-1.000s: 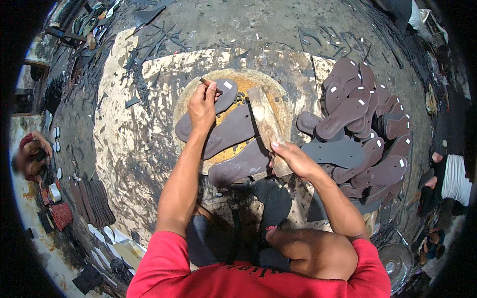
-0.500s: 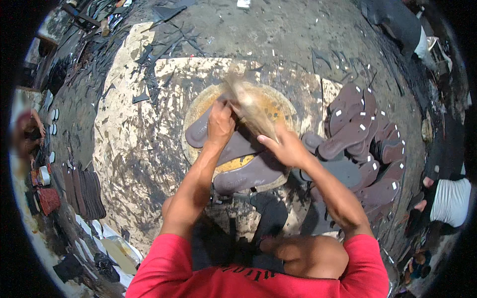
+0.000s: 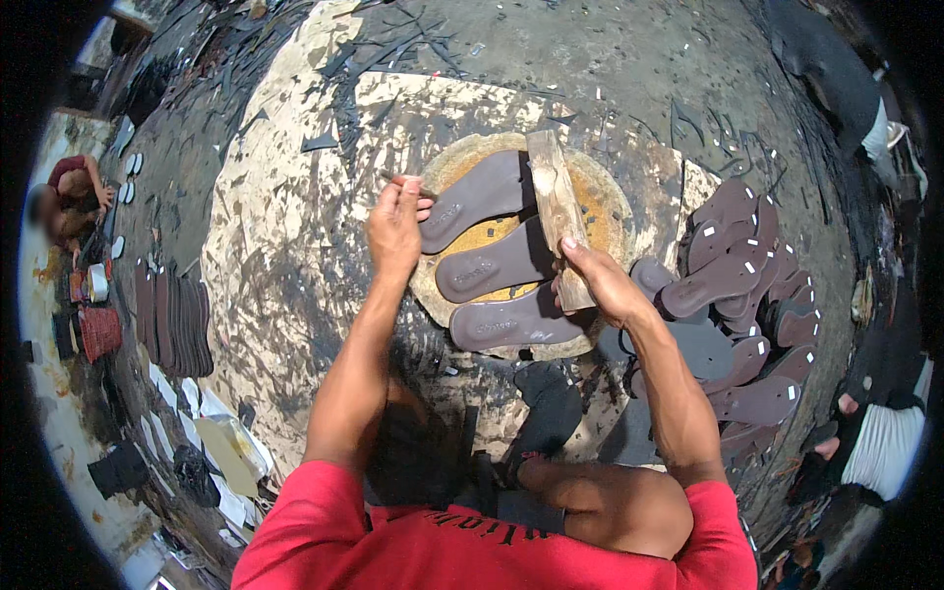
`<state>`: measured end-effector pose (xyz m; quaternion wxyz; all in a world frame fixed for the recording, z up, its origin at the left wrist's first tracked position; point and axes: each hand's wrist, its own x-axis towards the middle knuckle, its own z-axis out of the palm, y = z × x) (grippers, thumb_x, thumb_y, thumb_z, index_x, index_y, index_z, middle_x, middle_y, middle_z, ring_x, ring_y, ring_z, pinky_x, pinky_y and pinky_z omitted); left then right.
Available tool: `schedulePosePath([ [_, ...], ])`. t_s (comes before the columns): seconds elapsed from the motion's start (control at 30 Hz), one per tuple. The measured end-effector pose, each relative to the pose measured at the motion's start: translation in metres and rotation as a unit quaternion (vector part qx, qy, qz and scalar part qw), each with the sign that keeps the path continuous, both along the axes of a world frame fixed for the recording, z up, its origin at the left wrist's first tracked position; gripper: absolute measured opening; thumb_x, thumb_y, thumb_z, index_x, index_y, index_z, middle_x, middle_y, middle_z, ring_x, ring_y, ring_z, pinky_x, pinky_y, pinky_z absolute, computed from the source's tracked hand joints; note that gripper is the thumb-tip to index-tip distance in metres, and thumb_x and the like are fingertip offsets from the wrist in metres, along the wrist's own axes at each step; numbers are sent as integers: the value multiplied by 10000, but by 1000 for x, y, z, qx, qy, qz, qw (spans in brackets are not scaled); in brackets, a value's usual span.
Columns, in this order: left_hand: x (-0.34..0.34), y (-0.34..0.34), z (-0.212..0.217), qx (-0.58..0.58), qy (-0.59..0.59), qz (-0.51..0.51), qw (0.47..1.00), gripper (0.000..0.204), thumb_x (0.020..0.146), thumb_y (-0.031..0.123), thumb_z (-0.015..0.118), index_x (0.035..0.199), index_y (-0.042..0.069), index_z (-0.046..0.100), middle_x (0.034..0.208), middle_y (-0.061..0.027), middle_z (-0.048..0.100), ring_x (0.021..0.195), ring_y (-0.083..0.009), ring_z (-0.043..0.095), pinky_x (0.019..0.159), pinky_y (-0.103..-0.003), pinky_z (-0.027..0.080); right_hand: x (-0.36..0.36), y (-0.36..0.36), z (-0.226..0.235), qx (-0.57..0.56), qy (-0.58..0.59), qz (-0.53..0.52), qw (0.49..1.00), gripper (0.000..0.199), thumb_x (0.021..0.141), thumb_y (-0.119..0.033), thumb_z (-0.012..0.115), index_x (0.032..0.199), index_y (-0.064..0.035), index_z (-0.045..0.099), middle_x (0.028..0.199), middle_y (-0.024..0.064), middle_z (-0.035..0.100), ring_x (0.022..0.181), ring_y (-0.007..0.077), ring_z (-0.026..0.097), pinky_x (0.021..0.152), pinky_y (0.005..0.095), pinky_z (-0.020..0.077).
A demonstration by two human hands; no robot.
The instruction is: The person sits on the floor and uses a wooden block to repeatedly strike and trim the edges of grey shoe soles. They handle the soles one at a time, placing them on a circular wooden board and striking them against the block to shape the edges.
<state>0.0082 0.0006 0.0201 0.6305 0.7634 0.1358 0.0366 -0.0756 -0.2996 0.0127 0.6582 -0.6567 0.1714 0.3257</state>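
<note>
Three dark brown sandal soles lie side by side on a round, yellowish block: the far sole (image 3: 480, 192), the middle sole (image 3: 497, 261) and the near sole (image 3: 511, 323). My right hand (image 3: 602, 280) grips the near end of a worn wooden bat (image 3: 558, 187), held over the right ends of the soles. My left hand (image 3: 396, 228) is raised just left of the far sole, fingers pinched round a small dark tool (image 3: 395, 179) whose kind I cannot make out. The round block (image 3: 612, 197) has a pale rim and small dark scraps on it.
A heap of brown soles (image 3: 723, 270) with white tags lies to the right. Stacked dark strips or soles (image 3: 175, 324) stand on the left. Black offcuts (image 3: 398, 44) litter the floor beyond the pale sheet (image 3: 280, 226). Another person (image 3: 79, 192) sits at far left.
The wooden bat, blurred over the block before, is now steadier and farther right. My left hand has drawn back left off the soles with the small tool. The view has shifted slightly.
</note>
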Motion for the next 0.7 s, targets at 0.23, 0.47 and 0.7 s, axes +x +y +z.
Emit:
schedulePosePath([
  [0.23,-8,1,-9,115,-8,-34,993,326,1056,316,609,1115,15,720,919,-91,754,847,-144,737,763,-309,567,23,10,115,19,-68,37,997,570,1063,-541,493,1119,2,657,945,100,690,876,175,660,814,339,524],
  [0.47,-13,4,-14,254,-153,-86,951,164,997,181,667,1039,28,712,929,-151,698,822,-330,683,741,-414,544,33,73,219,187,-498,-184,827,630,1018,-594,526,1247,-16,628,1018,156,706,913,218,686,824,361,546],
  [0.7,-12,0,-21,421,-64,-163,890,242,875,50,675,1109,-4,700,1051,-212,693,1001,-418,641,922,-484,517,22,53,44,2,-89,206,974,655,1031,-573,543,1336,3,607,1219,143,695,1065,214,653,922,361,520],
])
